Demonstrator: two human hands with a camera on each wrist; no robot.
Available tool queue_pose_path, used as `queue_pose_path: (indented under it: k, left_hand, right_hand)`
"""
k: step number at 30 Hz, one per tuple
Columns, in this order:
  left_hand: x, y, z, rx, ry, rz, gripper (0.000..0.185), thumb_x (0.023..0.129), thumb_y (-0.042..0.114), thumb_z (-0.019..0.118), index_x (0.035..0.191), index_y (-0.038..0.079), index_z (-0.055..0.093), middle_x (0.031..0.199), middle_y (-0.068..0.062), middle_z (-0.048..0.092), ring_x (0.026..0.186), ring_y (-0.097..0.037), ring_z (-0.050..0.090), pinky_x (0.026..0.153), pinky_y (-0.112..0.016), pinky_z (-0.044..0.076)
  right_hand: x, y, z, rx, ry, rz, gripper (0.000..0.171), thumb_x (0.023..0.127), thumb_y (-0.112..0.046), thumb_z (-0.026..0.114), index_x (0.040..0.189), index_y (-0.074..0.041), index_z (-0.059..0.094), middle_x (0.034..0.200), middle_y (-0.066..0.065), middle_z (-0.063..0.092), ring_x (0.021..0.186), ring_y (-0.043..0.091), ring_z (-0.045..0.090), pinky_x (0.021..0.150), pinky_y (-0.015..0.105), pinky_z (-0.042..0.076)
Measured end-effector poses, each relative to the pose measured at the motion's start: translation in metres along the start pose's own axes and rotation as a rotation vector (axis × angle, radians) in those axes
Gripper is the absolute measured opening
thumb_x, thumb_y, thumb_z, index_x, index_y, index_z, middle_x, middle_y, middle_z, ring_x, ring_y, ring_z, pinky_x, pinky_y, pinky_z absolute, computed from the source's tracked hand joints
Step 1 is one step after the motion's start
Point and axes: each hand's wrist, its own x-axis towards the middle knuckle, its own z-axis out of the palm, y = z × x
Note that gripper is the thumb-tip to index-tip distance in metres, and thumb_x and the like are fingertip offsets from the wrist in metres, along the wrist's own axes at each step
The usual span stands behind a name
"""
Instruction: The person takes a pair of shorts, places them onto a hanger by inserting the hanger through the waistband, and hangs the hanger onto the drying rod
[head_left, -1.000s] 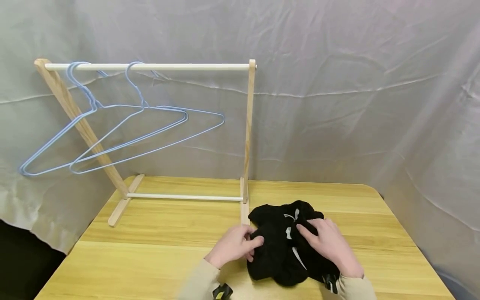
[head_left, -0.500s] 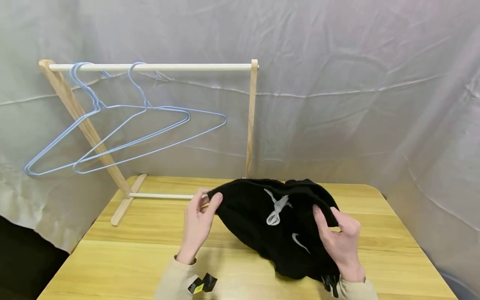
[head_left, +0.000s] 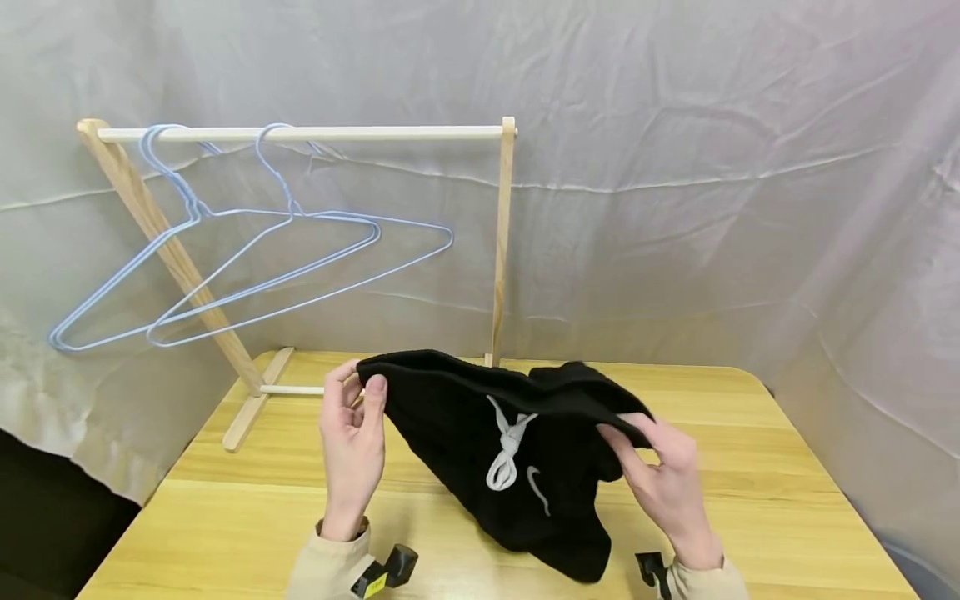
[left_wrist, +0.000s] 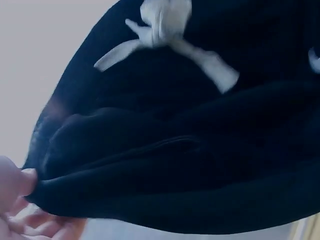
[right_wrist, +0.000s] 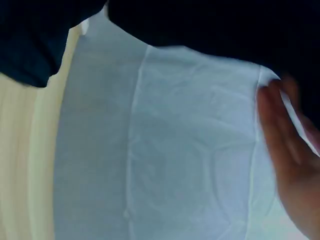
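Black drawstring shorts (head_left: 450, 442) hang stretched by the waistband over the front of the table. A white drawstring (head_left: 507, 452) is tied in a bow at the front, beside a small pale swoosh (head_left: 537, 490). My left hand (head_left: 352, 442) pinches the waistband's left end between thumb and fingers, which the left wrist view shows close up. At the other end, my right hand (head_left: 660, 475) holds the waistband, thumb on the near side and fingers partly hidden by the cloth. One leg of the shorts droops near the tabletop.
A wooden rack (head_left: 504, 250) with a white top rail (head_left: 397, 133) stands at the back left. Several light-blue wire hangers (head_left: 337, 290) hang from the rail. The shorts overlap the rack's lower right part. A grey cloth (head_left: 675, 208) lines the back behind the wooden table (head_left: 225, 517).
The crumpled shorts were first lifted off the table, then spread by the waistband. Both hands have shifted left, the left one further, and the drawstring bow has come into full view.
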Motion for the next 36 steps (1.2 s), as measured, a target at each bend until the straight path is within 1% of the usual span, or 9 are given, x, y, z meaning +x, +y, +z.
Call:
queue_pose_path:
  k: [3, 7, 10, 13, 18, 23, 29, 33, 36]
  left_hand:
    - [0.002, -0.012, -0.005, 0.246, -0.119, -0.07, 0.024, 0.102, 0.007, 0.057, 0.123, -0.003, 0.054, 0.088, 0.001, 0.066, 0.07, -0.002, 0.06, 0.064, -0.017, 0.048]
    - [0.001, -0.026, -0.009, 0.571, -0.393, -0.091, 0.03, 0.099, 0.013, 0.063, 0.129, 0.01, 0.057, 0.076, -0.003, 0.062, 0.066, -0.008, 0.058, 0.062, -0.023, 0.047]
    - [-0.001, -0.031, -0.01, 0.687, -0.562, -0.122, 0.039, 0.097, 0.014, 0.066, 0.135, 0.014, 0.057, 0.075, -0.001, 0.061, 0.066, -0.01, 0.059, 0.061, -0.024, 0.046]
    - [-0.002, -0.033, -0.01, 0.716, -0.632, -0.206, 0.043, 0.094, 0.017, 0.07, 0.136, 0.012, 0.058, 0.075, 0.0, 0.06, 0.063, -0.009, 0.054, 0.059, -0.024, 0.043]
    - [-0.004, -0.034, -0.012, 0.749, -0.652, -0.291, 0.035, 0.087, 0.024, 0.078, 0.114, 0.005, 0.066, 0.077, -0.004, 0.063, 0.07, -0.013, 0.055, 0.067, -0.031, 0.046]
    - [-0.004, -0.038, -0.016, 0.734, -0.662, -0.373, 0.025, 0.089, 0.029, 0.076, 0.092, 0.006, 0.067, 0.082, -0.005, 0.066, 0.077, -0.017, 0.057, 0.073, -0.035, 0.049]
    - [0.006, -0.054, -0.028, 0.624, -0.477, -0.306, 0.021, 0.095, 0.026, 0.069, 0.09, 0.006, 0.069, 0.092, -0.012, 0.072, 0.087, -0.024, 0.066, 0.083, -0.039, 0.052]
    - [0.032, -0.046, -0.033, 0.449, -0.399, -0.249, 0.019, 0.099, 0.02, 0.063, 0.103, 0.002, 0.071, 0.108, -0.018, 0.072, 0.099, -0.02, 0.069, 0.087, -0.03, 0.053]
    - [0.062, -0.025, -0.029, 0.324, -0.383, -0.222, 0.024, 0.103, 0.017, 0.057, 0.114, -0.002, 0.067, 0.112, -0.024, 0.07, 0.093, -0.006, 0.067, 0.081, -0.019, 0.053]
  right_hand:
    - [-0.006, 0.007, 0.0, -0.123, -0.249, 0.115, 0.012, 0.083, -0.009, 0.08, 0.089, -0.017, 0.074, 0.085, -0.005, 0.07, 0.077, 0.004, 0.064, 0.073, 0.017, 0.05]
    - [-0.015, 0.015, 0.002, -0.209, -0.555, 0.279, 0.006, 0.088, -0.021, 0.077, 0.09, -0.017, 0.074, 0.09, -0.008, 0.069, 0.078, 0.005, 0.065, 0.071, 0.025, 0.054]
    - [-0.019, 0.02, 0.003, -0.168, -0.658, 0.413, 0.009, 0.09, -0.02, 0.075, 0.096, -0.014, 0.07, 0.091, -0.004, 0.069, 0.076, 0.006, 0.065, 0.069, 0.024, 0.055]
    - [-0.02, 0.024, 0.004, -0.137, -0.677, 0.519, 0.024, 0.09, -0.018, 0.075, 0.107, -0.012, 0.059, 0.097, 0.003, 0.069, 0.078, 0.008, 0.065, 0.07, 0.026, 0.055]
    - [-0.02, 0.025, 0.001, -0.09, -0.715, 0.65, 0.047, 0.089, -0.024, 0.077, 0.125, -0.009, 0.052, 0.106, 0.015, 0.069, 0.084, 0.015, 0.066, 0.075, 0.032, 0.055]
    - [-0.021, 0.028, 0.001, -0.041, -0.753, 0.677, 0.034, 0.091, -0.028, 0.075, 0.114, -0.004, 0.068, 0.101, 0.009, 0.073, 0.082, 0.013, 0.066, 0.07, 0.026, 0.052]
    - [-0.001, 0.038, -0.001, 0.013, -0.495, 0.692, 0.019, 0.094, -0.015, 0.07, 0.106, -0.001, 0.068, 0.102, 0.016, 0.07, 0.088, 0.02, 0.07, 0.067, 0.025, 0.054]
    - [0.042, 0.043, -0.009, 0.01, -0.335, 0.537, 0.014, 0.094, -0.005, 0.068, 0.105, 0.003, 0.067, 0.105, 0.021, 0.068, 0.097, 0.016, 0.07, 0.077, 0.017, 0.055]
    - [0.085, 0.037, -0.015, 0.006, -0.234, 0.419, 0.013, 0.094, -0.004, 0.067, 0.105, 0.003, 0.068, 0.1, 0.011, 0.069, 0.088, -0.006, 0.064, 0.076, 0.008, 0.05]
